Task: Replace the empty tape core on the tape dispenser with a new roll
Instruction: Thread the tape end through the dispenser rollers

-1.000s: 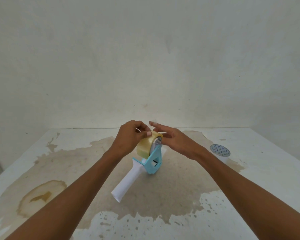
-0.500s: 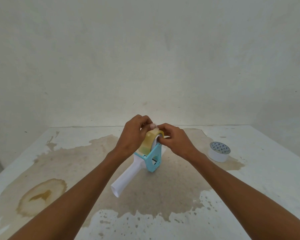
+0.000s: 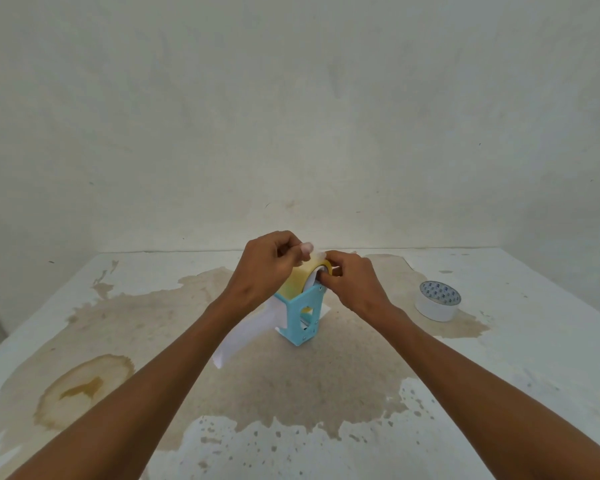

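Tape roll (image 3: 297, 284), yellowish, sat on the hub of the blue tape dispenser (image 3: 302, 318), which stood on the stained table (image 3: 499, 358) with its white handle (image 3: 246, 336) angled down toward the left forearm. Roll axis ran roughly left to right, between the 2 hands. Left hand (image 3: 262, 271) was closed over the roll's top and left face; right hand (image 3: 355, 284) pinched at the roll's right rim. Both were in contact, neither nearer. 1 white spare roll (image 3: 438, 301) lay well apart, right. Seating appeared nearly complete.

Pale blue dispenser (image 3: 300, 318), yellowish tape roll (image 3: 297, 284), seemingly blue-patterned white core (image 3: 438, 300)
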A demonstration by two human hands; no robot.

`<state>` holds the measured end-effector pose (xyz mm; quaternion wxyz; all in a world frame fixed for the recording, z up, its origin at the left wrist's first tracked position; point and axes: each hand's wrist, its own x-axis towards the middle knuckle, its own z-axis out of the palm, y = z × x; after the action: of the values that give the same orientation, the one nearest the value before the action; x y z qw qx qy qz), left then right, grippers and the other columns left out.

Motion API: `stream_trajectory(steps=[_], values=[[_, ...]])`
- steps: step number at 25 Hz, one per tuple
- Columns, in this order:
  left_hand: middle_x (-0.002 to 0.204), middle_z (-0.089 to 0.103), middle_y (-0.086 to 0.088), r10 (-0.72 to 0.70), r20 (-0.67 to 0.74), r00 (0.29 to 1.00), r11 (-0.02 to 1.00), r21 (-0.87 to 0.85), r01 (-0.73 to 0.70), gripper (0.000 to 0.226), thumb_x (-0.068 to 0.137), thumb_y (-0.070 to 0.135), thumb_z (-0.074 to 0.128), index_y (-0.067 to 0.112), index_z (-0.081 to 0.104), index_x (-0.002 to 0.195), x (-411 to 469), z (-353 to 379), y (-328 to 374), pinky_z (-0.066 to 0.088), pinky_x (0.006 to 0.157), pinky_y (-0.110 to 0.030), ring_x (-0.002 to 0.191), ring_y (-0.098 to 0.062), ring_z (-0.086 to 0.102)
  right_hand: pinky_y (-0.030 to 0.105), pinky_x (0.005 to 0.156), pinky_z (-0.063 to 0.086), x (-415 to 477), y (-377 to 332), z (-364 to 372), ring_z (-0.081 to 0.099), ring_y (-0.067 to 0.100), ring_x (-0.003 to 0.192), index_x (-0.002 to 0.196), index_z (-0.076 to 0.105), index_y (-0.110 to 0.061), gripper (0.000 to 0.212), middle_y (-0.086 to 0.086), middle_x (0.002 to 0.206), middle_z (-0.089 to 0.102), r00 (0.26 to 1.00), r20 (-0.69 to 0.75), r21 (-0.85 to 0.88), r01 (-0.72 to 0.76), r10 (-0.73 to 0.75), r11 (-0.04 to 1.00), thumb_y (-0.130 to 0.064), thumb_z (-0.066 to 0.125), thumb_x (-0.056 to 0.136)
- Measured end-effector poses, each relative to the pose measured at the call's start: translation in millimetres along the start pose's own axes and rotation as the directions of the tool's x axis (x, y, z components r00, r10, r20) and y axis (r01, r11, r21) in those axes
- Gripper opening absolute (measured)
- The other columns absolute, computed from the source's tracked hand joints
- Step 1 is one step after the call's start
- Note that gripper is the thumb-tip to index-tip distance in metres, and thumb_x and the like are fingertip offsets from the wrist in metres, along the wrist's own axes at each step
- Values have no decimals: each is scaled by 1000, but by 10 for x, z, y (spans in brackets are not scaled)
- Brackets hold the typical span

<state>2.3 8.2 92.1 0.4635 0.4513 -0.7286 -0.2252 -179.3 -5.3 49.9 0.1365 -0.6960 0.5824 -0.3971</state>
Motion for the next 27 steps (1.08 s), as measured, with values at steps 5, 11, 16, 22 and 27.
stream_trajectory(steps=[5,11,16,22,27], values=[[83,75,1,-23,-4,1000,992,-128,22,24,92,37,65,14,71,86,102,-31,31,62,79,-37,74,-9,73,32,79,59,36,-20,-44,67,19,93,122,55,-33,28,3,107,70,993,92,-32,75,-72,997,-27,60,96],[85,68,-6,15,35,999,974,-228,-6,19,93,25,65,7,68,88,74,-19,40,62,72,-30,72,-10,69,30,76,56,83,7,-12,68,20,91,109,58,-28,12,1,102,70,993,93,-43,76,-72,996,-25,57,98],[84,66,-3,4,37,999,957,-289,7,18,94,23,65,6,68,89,48,-39,58,61,67,-27,70,-9,67,33,80,58,98,-6,-16,68,14,91,112,62,-32,22,-4,104,70,986,139,19,87,-88,996,-23,61,92],[101,61,-3,11,62,998,997,-81,-6,13,91,26,68,16,66,100,198,-60,109,61,71,-26,83,-12,67,34,79,58,90,39,-60,66,17,95,119,54,-31,25,0,110,67,980,187,-63,75,-62,995,-33,59,95],[87,72,5,59,225,973,989,121,-88,18,94,19,64,26,56,108,141,-94,98,46,68,-13,79,-8,65,22,93,51,40,-5,-173,59,4,113,141,44,-38,47,-11,136,58,931,305,71,187,-200,980,-29,56,97]])
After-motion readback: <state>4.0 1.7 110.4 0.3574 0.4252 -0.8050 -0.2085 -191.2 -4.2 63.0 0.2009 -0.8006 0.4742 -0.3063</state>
